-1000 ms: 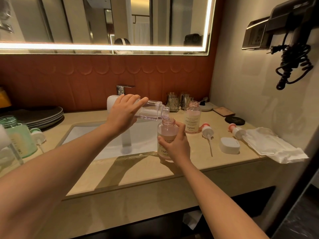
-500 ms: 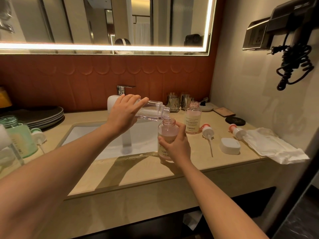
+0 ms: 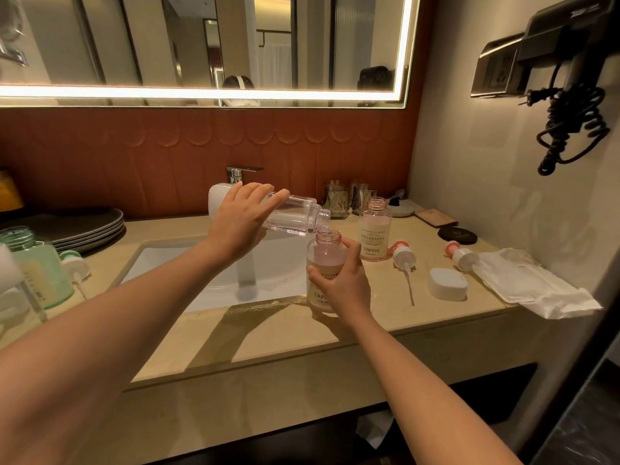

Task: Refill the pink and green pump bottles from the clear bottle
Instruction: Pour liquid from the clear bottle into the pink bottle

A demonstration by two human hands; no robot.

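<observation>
Clear bottle (image 3: 295,218): one, centre of the frame, tipped almost level, its open mouth just above the neck of the held pink bottle (image 3: 323,260).
Left hand (image 3: 240,221): wrapped over the clear bottle's base end, fingers curled across the top, forearm reaching in from the lower left.
Right hand (image 3: 345,286): grips the held pink bottle round its lower half and keeps it upright at the basin's right edge.
Pink bottles: two, both uncapped. The second pink bottle (image 3: 375,229) stands upright just right of centre.
Green bottle (image 3: 40,273): one, uncapped, at the left edge.
Pump heads: three, lying on the counter (image 3: 268,337). Two pink pump heads (image 3: 404,256) are right of centre, and one green pump head (image 3: 75,263) is beside the green bottle.
</observation>
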